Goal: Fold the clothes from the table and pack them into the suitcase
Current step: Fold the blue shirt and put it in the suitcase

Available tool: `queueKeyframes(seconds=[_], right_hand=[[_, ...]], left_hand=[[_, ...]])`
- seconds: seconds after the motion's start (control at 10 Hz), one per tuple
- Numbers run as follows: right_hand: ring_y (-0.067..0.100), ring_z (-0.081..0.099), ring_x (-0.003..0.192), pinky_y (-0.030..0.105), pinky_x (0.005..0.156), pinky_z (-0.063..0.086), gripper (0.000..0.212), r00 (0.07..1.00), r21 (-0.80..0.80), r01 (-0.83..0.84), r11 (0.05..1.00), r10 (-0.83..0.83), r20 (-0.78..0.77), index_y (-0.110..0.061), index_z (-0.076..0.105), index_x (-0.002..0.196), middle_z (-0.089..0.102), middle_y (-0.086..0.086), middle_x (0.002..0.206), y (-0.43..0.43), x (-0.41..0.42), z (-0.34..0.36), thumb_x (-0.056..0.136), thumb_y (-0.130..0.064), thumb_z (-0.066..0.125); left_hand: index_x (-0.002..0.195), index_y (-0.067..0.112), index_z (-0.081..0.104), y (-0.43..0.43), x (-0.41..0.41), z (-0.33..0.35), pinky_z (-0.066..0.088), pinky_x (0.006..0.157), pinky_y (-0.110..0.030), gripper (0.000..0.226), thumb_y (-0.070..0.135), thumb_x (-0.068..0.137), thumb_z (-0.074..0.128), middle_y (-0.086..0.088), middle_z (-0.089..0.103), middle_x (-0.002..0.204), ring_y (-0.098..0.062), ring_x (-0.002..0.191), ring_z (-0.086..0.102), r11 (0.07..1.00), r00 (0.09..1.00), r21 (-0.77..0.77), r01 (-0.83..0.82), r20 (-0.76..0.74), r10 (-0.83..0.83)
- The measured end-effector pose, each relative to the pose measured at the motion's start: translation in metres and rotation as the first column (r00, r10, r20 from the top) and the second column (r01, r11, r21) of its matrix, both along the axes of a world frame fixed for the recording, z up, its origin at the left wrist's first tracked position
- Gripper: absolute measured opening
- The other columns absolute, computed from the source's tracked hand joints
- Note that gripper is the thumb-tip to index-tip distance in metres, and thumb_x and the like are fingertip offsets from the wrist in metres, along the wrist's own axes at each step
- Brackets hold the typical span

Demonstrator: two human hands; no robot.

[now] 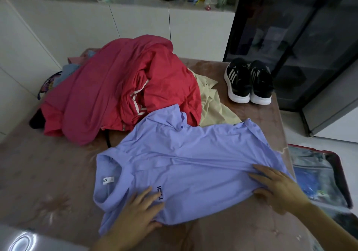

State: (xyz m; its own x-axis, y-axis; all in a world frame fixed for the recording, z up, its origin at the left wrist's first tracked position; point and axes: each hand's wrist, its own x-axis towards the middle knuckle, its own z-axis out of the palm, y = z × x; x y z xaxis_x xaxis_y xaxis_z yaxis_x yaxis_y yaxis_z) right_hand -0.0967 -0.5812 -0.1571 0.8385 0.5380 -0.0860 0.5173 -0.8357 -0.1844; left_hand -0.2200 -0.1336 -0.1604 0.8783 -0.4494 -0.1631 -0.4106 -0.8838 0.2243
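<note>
Item: lilac shirt (193, 157) on my bench (38, 173); left hand (139, 210) and right hand (279, 188) pressed flat on it, fingers straight, gripping nothing.

A single wide-angle view from the person's head, facing forward and down across the table (38, 173). It sits close: left hand (135, 216) and right hand (279, 190) fill the bottom edge, cabinets (135, 28) behind, suitcase (338, 170) far right

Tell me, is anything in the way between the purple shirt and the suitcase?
Nothing visible is. The purple shirt lies next to the suitcase; the black shoes sit farther back, off that path.
</note>
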Motion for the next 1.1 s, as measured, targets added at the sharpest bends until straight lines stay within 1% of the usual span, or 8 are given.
queueKeyframes(seconds=[0.1, 0.2, 0.4, 0.5, 0.6, 0.7, 0.9, 1.1], right_hand=[[0.024, 0.066, 0.079, 0.029, 0.076, 0.044, 0.052, 0.997, -0.095, -0.043, 0.995, 0.048, 0.057, -0.025, 0.065, 0.098, 0.068, 0.001, 0.098, 0.004, 0.000, 0.008, 0.047, -0.030, 0.071], [0.023, 0.059, 0.057, 0.029, 0.065, 0.029, 0.045, 0.995, -0.121, -0.076, 0.990, 0.083, 0.054, -0.029, 0.051, 0.086, 0.060, -0.001, 0.071, 0.006, -0.005, 0.018, 0.043, -0.026, 0.064], [0.014, 0.057, 0.049, 0.028, 0.062, 0.028, 0.019, 0.959, -0.071, -0.262, 0.963, 0.268, 0.097, -0.032, 0.037, 0.077, 0.052, -0.009, 0.060, -0.029, -0.060, 0.005, 0.060, -0.031, 0.046], [0.007, 0.056, 0.052, 0.023, 0.067, 0.031, 0.008, 0.958, -0.091, -0.271, 0.958, 0.278, 0.076, -0.032, 0.049, 0.066, 0.050, -0.013, 0.060, -0.042, -0.081, -0.003, 0.059, -0.033, 0.051], [0.000, 0.055, 0.053, 0.013, 0.063, 0.036, 0.012, 0.990, -0.011, -0.143, 0.990, 0.143, -0.016, -0.035, 0.056, 0.067, 0.054, -0.019, 0.061, -0.043, -0.076, 0.005, 0.058, -0.041, 0.060], [0.007, 0.062, 0.062, 0.020, 0.057, 0.044, 0.010, 0.975, 0.023, 0.209, 0.978, -0.207, -0.084, -0.035, 0.063, 0.070, 0.062, -0.016, 0.069, -0.034, -0.046, 0.028, 0.072, -0.034, 0.073], [0.033, 0.060, 0.097, 0.038, 0.073, 0.047, 0.035, 0.679, 0.030, 0.721, 0.692, -0.697, -0.233, -0.019, 0.056, 0.113, 0.059, 0.009, 0.112, -0.030, 0.028, 0.032, 0.085, -0.038, 0.064], [0.042, 0.056, 0.105, 0.044, 0.079, 0.046, 0.030, 0.583, -0.100, 0.779, 0.619, -0.774, -0.247, -0.010, 0.048, 0.109, 0.052, 0.021, 0.116, -0.019, 0.049, 0.016, 0.083, -0.021, 0.059]], left_hand=[[0.088, 0.028, 0.066, -0.001, -0.002, 0.000, 0.044, 0.096, -0.031, 0.028, 0.036, 0.094, 0.040, 0.013, 0.062, 0.119, -0.018, 0.120, 0.053, 0.999, 0.993, -0.038, -0.013, 0.114, 0.018], [0.088, 0.030, 0.069, -0.006, -0.004, 0.008, 0.030, 0.102, -0.021, 0.028, 0.030, 0.086, 0.042, 0.017, 0.065, 0.113, -0.010, 0.116, 0.053, 0.999, 0.992, 0.019, 0.040, 0.122, -0.042], [0.078, 0.037, 0.076, -0.015, -0.050, 0.008, 0.037, 0.091, -0.029, 0.037, 0.034, 0.079, 0.039, 0.022, 0.069, 0.098, -0.002, 0.097, 0.062, 0.979, 0.987, 0.125, 0.159, -0.019, -0.158], [0.076, 0.044, 0.073, -0.020, -0.079, 0.005, 0.037, 0.086, -0.030, 0.069, 0.032, 0.097, 0.008, 0.025, 0.066, 0.092, 0.007, 0.085, 0.061, 0.970, 0.992, 0.209, 0.127, -0.030, -0.123], [0.078, 0.045, 0.068, -0.025, -0.063, 0.033, 0.036, 0.082, -0.025, 0.052, 0.051, 0.094, 0.019, 0.028, 0.062, 0.084, 0.013, 0.076, 0.057, 0.978, 0.992, 0.202, 0.053, -0.120, -0.029], [0.090, 0.032, 0.063, -0.031, -0.014, 0.053, 0.046, 0.077, -0.018, 0.049, 0.072, 0.085, 0.035, 0.018, 0.064, 0.091, 0.004, 0.084, 0.057, 0.994, 0.995, -0.100, -0.038, -0.099, 0.028], [0.111, 0.013, 0.064, -0.034, 0.125, 0.070, 0.045, 0.087, -0.027, 0.052, 0.052, 0.081, 0.048, 0.005, 0.064, 0.111, -0.013, 0.102, 0.059, 0.817, 0.900, -0.438, -0.375, 0.039, 0.434], [0.113, 0.008, 0.063, -0.048, 0.208, 0.057, 0.047, 0.087, -0.041, 0.034, 0.025, 0.083, 0.068, -0.010, 0.061, 0.111, -0.033, 0.105, 0.055, 0.893, 0.894, -0.134, -0.429, 0.077, 0.441]])
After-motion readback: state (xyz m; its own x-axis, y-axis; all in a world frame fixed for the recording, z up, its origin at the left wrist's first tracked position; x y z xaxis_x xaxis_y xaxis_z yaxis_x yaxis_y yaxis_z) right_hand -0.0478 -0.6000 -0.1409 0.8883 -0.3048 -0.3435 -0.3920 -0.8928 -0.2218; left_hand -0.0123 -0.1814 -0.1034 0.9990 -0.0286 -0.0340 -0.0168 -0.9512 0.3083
